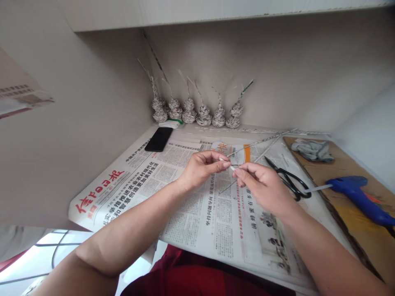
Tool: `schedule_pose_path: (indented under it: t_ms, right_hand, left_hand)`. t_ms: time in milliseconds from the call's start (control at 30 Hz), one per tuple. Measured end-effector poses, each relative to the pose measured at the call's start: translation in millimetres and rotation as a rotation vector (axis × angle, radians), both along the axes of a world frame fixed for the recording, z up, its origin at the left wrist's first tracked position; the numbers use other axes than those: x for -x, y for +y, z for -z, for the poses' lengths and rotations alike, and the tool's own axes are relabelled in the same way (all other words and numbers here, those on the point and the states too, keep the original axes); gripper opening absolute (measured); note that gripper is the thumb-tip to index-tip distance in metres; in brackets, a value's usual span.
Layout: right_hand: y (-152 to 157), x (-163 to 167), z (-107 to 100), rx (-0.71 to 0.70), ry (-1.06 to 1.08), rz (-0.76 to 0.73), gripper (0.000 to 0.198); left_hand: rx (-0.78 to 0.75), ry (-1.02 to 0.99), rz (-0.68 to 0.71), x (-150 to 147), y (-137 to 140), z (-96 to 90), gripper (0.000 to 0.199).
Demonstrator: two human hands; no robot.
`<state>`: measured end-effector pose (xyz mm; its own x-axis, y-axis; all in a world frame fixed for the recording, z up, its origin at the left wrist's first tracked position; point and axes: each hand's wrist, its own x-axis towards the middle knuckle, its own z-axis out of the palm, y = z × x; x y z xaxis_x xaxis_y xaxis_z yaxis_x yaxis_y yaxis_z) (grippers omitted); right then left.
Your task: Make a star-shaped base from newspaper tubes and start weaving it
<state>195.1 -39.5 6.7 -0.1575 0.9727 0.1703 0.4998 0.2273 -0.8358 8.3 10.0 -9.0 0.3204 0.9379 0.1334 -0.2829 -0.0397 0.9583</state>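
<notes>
Both of my hands are raised over the newspaper (191, 193) in the middle of the table, fingertips almost meeting. My left hand (205, 167) pinches a thin rolled paper stick (232, 167) between thumb and fingers. On the other side, my right hand (259, 181) grips the same small bundle, thumb against fingers. More long paper sticks (271, 142) run out from the hands toward the back right, crossing each other. One short end (226, 189) pokes out below the fingers. How the sticks join is partly hidden by the fingertips.
Several woven paper gourds (203, 116) stand along the back wall. A black phone (159, 139) lies at back left. To the right are black-handled scissors (290, 181), a blue glue gun (361, 197) on cardboard (324, 181), and a crumpled grey cloth (313, 150). A shelf (216, 12) overhangs.
</notes>
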Motion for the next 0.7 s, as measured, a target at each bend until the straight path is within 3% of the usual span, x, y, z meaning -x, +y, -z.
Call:
schedule_pose_path:
  t_ms: [67,100,200,267,300,433,467,533,633,700]
  right_hand:
    - [0.0,1.1,0.1,0.159,0.128,-0.066,0.033]
    - [-0.7,1.8,0.1,0.149,0.126,-0.053,0.032]
    - [-4.2,4.0,-0.4,-0.072,-0.06,0.07,0.025]
    - [-5.2,4.3,-1.0,-0.133,-0.119,0.079,0.026]
    - [-4.8,4.1,-1.1,-0.089,-0.08,0.048,0.03]
    - [-1.1,2.5,-0.1,0.34,0.295,-0.151,0.041]
    - [-0.8,2.5,0.3,0.388,0.333,-0.174,0.041]
    - [-1.8,3.5,0.8,0.29,0.243,-0.127,0.037]
    - [-4.9,5.4,0.4,-0.134,-0.095,0.017,0.022]
    - [-5.8,5.4,-0.2,-0.243,-0.202,0.035,0.021]
  left_hand:
    - [0.021,-0.022,0.021,0.1,0.7,-0.1,0.027]
    - [0.029,-0.025,0.03,0.3,1.0,-0.2,0.027]
    - [0.032,-0.01,0.043,0.7,1.5,-0.8,0.028]
    - [0.022,0.001,0.048,0.7,1.4,-1.2,0.028]
    - [0.018,0.001,0.053,0.6,1.3,-1.3,0.028]
    - [0.013,-0.016,0.087,0.1,0.9,-0.4,0.028]
    - [0.016,-0.021,0.094,0.1,1.0,-0.2,0.027]
    - [0.029,-0.022,0.096,0.4,1.4,0.1,0.028]
    - [0.042,-0.004,0.081,1.2,2.1,-0.3,0.029]
    - [0.039,0.007,0.078,1.5,2.3,-0.6,0.03]
